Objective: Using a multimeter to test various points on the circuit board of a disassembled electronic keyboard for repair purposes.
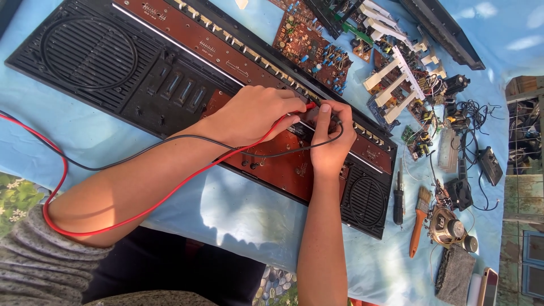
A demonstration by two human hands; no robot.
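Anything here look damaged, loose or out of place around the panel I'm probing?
No visible damage. The left hand holds the red probe, the right hand the black one, on the panel. Odd only: the red lead loops around the left forearm and could snag.

A single view is given, taken from a camera worn on the person's head and aimed steeply down and forward over the forearms, so that the left hand (249, 113) and right hand (331, 139) are met near the middle of the frame, close to the lens. The long black keyboard panel (102, 62) is seen running slantwise from the upper left to the lower right across the blue-covered worktop (238, 209), with loose circuit boards (311, 48) caught at the far top edge. The person's grey sleeve (34, 266) is cut off at the lower left, and a paintbrush (420, 218) lies at the right.
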